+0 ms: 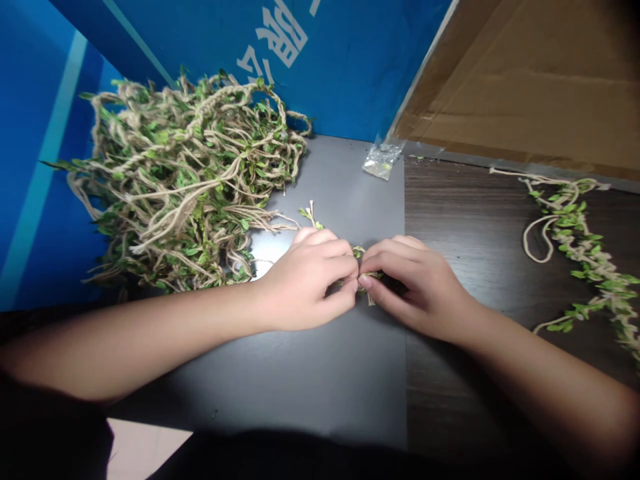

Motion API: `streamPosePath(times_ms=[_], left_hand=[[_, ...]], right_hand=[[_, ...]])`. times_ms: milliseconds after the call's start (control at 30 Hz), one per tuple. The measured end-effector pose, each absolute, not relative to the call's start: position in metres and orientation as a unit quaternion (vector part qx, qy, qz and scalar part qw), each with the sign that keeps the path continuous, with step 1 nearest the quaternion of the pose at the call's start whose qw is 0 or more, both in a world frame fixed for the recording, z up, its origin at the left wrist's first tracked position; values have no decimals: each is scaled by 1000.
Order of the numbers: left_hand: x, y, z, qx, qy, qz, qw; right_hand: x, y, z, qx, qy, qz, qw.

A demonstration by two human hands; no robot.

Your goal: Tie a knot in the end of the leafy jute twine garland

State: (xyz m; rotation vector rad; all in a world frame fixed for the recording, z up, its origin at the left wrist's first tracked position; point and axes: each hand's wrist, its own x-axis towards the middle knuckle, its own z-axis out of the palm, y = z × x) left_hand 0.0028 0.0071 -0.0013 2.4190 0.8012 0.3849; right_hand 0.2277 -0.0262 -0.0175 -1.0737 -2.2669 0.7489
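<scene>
Fingertips of my left hand (313, 280) and right hand (413, 283) pinch closed on a short jute twine sprig with small green leaves (358, 252) at mid-frame over the grey bench (330, 373); tugging unevenly could, I judge, fray it or shed leaves.

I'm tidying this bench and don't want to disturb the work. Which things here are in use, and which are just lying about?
In use:
- leafy twine piece, pinched between left hand and right hand

Lying about:
- big heap of leafy twine, far left
- loose leafy strand, right
- small clear bag, by the blue board
- cardboard sheet
</scene>
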Motion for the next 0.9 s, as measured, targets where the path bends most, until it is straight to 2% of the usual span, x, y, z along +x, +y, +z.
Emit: streamPosePath(times_ms=[900], left_hand=[[3, 7, -2, 901, 300, 149, 275]], right_hand=[[227, -26, -16, -399, -835, 277, 257]])
